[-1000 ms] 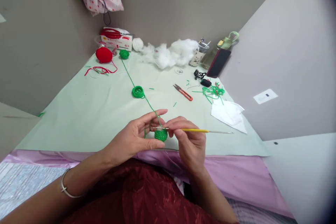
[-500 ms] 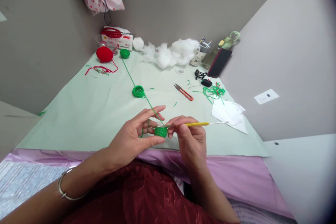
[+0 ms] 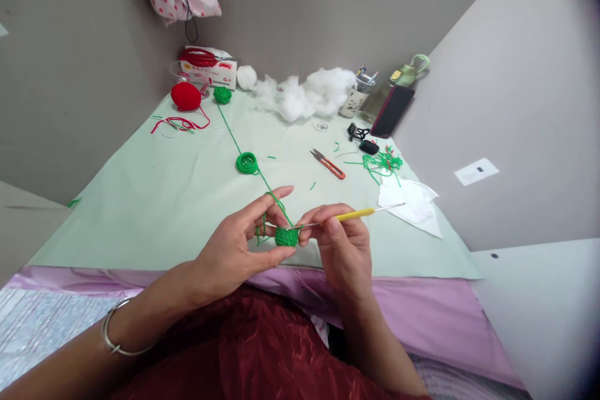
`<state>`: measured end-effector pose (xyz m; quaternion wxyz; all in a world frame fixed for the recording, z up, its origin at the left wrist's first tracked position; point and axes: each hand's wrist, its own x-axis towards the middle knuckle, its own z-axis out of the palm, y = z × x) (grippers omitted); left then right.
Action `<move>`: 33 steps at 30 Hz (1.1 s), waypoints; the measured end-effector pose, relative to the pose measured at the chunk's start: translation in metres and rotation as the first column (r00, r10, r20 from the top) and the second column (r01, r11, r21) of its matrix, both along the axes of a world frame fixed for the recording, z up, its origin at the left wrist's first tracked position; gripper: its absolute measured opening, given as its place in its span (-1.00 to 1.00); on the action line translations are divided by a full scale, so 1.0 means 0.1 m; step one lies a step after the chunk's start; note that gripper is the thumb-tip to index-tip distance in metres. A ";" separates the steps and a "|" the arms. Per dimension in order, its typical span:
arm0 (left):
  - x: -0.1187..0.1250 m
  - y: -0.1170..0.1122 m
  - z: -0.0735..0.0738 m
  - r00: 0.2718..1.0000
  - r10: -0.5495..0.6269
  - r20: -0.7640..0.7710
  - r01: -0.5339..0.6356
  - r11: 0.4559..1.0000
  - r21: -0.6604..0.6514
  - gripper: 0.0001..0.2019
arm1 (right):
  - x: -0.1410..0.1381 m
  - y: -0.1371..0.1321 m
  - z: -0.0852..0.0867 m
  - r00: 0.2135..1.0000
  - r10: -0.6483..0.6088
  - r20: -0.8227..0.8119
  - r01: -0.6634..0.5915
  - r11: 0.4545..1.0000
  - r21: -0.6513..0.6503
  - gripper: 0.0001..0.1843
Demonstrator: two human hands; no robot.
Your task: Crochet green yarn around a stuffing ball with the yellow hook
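Green crochet piece: the small, rounded piece (image 3: 286, 237) is up between the two hands, over the near part of the bench (image 3: 164, 212).
Weight and feel: it looks very light and soft, likely springy under a pinch and easily squashed out of round; the knitted-looking surface should grip skin well rather than slip.
Where to take hold: best by the side wall, just below the upper edge, with light pressure, leaving that edge free for the hook tip.
Left hand: the hand (image 3: 244, 234) has its fingers closed lightly about the piece, thumb along the near lower side, others behind; the forefinger reaches out beyond it.
Right hand: the hand (image 3: 344, 244) pinches the hook in a narrow grip, its fingertips close by the piece's right side; whether they touch it is hard to tell.
Yellow-handled hook: the tool (image 3: 356, 215) has a stiff, thin metal shaft, its tip at the upper edge of the piece; the handle seems the surest hold, and a hard push could snag or split a strand.
Green strand: the yarn (image 3: 266, 182) runs past the coil (image 3: 246, 163) to the left fingers, with loops about them; it looks limp and pliable, and probably wants gentle, even tension, since a sharp tug could tighten the stitches.
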<state>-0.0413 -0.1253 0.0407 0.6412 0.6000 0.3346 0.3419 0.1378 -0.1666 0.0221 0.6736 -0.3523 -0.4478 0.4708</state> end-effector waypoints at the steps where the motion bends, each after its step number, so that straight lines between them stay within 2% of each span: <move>1: 0.00 0.00 0.00 1.000 -0.002 -0.011 0.002 1.000 0.017 -0.26 | 0.02 -0.01 0.00 1.000 0.015 0.010 -0.015 1.000 0.004 -0.84; 6: -0.01 0.00 -0.02 0.999 -0.006 -0.049 0.011 0.996 0.086 -0.28 | 0.11 -0.05 0.01 0.991 0.056 0.119 -0.060 0.998 0.027 -0.81; 11: -0.02 0.01 -0.05 0.997 -0.002 -0.079 0.014 0.989 0.150 -0.28 | 0.16 -0.09 0.10 0.939 -0.004 0.344 -0.027 0.996 0.087 -0.78; 14: -0.03 0.02 -0.09 0.993 0.005 -0.116 0.018 0.980 0.196 -0.29 | 0.18 -0.12 0.17 0.832 -0.064 0.551 -0.035 0.985 0.168 -0.77; 18: -0.03 0.02 -0.10 0.992 0.016 -0.129 0.014 0.973 0.232 -0.30 | 0.18 -0.15 0.20 0.619 -0.196 0.761 -0.113 0.936 0.333 -0.79; 21: -0.01 0.01 -0.05 0.997 0.025 -0.072 -0.017 0.994 0.108 -0.30 | 0.16 -0.17 0.15 0.467 -0.368 0.804 -0.128 0.872 0.473 -0.78; 24: 0.01 -0.02 -0.02 0.999 0.037 0.006 -0.036 0.998 -0.054 -0.31 | 0.13 -0.19 0.06 0.341 -0.564 0.752 -0.137 0.762 0.633 -0.80; 28: 0.02 -0.07 -0.06 0.995 0.048 0.092 -0.034 0.988 -0.151 -0.37 | 0.07 -0.22 0.00 0.189 -0.707 0.681 -0.120 0.672 0.731 -0.78; 31: 0.03 -0.09 -0.11 0.972 0.011 0.235 0.070 0.940 -0.332 -0.39 | 0.05 -0.26 -0.01 0.161 -0.766 0.623 -0.120 0.611 0.782 -0.73; 33: 0.05 -0.09 -0.13 0.936 -0.014 0.353 0.188 0.865 -0.465 -0.33 | 0.06 -0.27 -0.03 0.186 -0.750 0.634 -0.132 0.620 0.773 -0.68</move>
